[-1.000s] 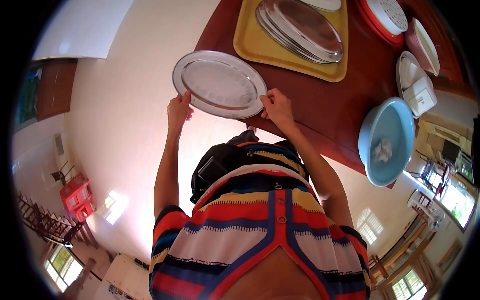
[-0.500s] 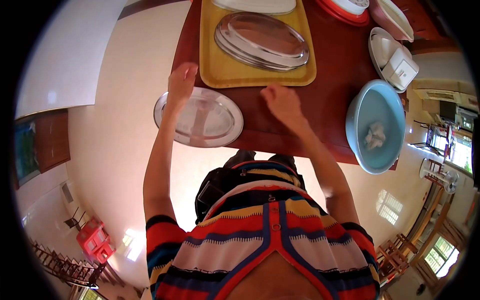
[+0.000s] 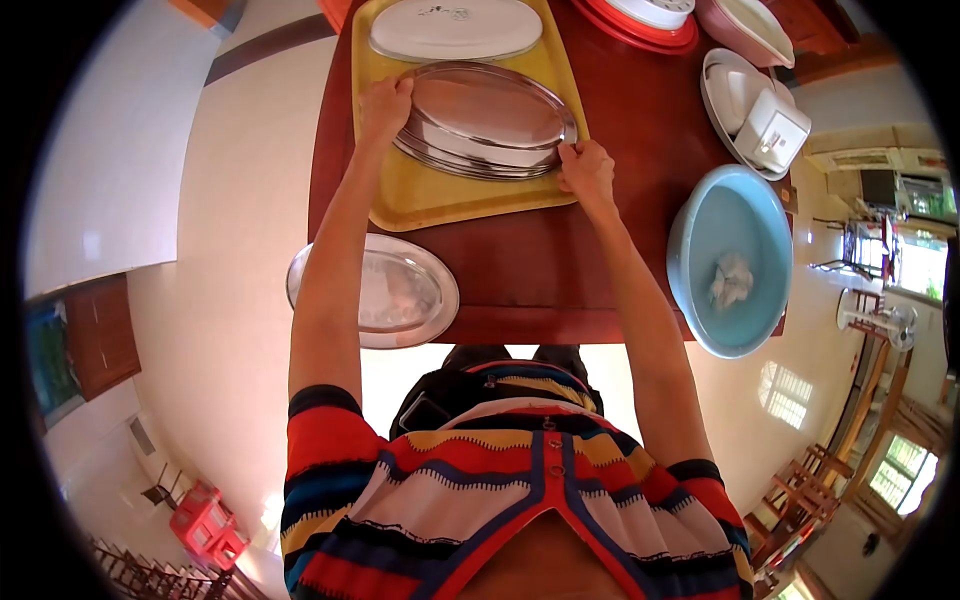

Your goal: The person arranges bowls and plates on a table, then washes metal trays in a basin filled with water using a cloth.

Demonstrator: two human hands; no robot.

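Take the stack of metal platters [image 3: 488, 105] as the centre of your clock: it sits on the yellow tray [image 3: 435, 205], which lies on the desk [image 3: 640, 250]. Your left hand [image 3: 385, 108] pinches the rim at 9 o'clock, fingers curled in; your right hand [image 3: 587, 172] pinches it at 4. Gripping opposite ends of the long oval probably keeps the weight level. Whether you have only the top platter or several, I cannot tell. The top one looks base-up, which would let the pile nest closely, and the tray likely keeps it gathered. At 12 a white oval dish [image 3: 455, 35] lies base-up on that tray. At 7, beneath your left forearm, a single platter [image 3: 410, 290] lies by the desk's near corner, apart from the stack. The blue basin [image 3: 745, 215] stands at 4, beyond your right hand, perhaps for elbow room.
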